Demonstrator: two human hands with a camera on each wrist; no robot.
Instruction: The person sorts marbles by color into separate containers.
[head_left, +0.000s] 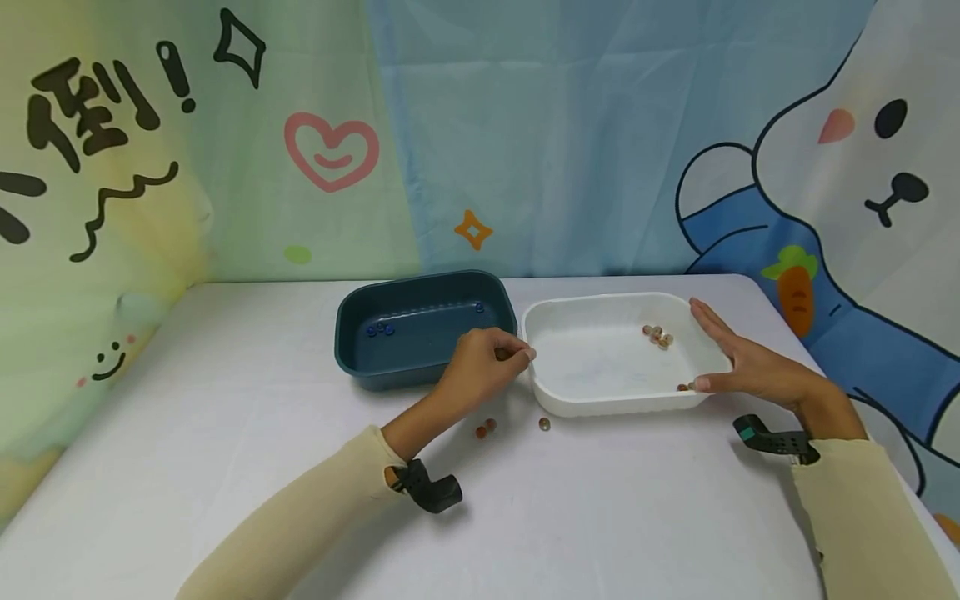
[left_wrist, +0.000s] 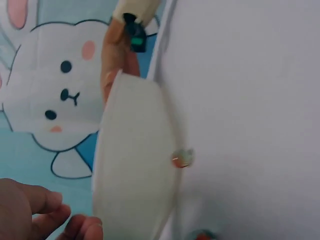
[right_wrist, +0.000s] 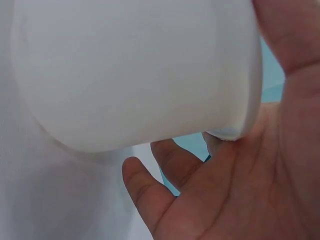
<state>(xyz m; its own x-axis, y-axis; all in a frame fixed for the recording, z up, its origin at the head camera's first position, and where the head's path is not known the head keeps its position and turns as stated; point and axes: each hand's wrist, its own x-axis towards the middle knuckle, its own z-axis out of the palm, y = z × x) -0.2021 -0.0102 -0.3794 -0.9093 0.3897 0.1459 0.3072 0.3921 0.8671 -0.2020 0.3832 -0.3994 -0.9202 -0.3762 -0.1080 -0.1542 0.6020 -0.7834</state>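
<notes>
In the head view, my left hand (head_left: 483, 362) is at the left rim of a white tray (head_left: 600, 407), thumb and index fingertips close together. Whether a bead or the rim is between them cannot be seen. My right hand (head_left: 757, 371) holds the tray's right end, thumb at the near corner and fingers at the far one. The right wrist view shows these fingers (right_wrist: 150, 192) by the tray's outer wall (right_wrist: 135, 75). Several brown beads (head_left: 657, 336) lie inside the white tray, others (head_left: 684, 387) near its right thumb-side corner.
A dark blue-green tray (head_left: 397, 379) with several blue beads (head_left: 380, 328) stands left of the white one. Two brown beads (head_left: 485, 428) and a single bead (head_left: 544, 424) lie on the white tablecloth (head_left: 600, 508) in front. A printed cloth (head_left: 570, 142) hangs behind the table.
</notes>
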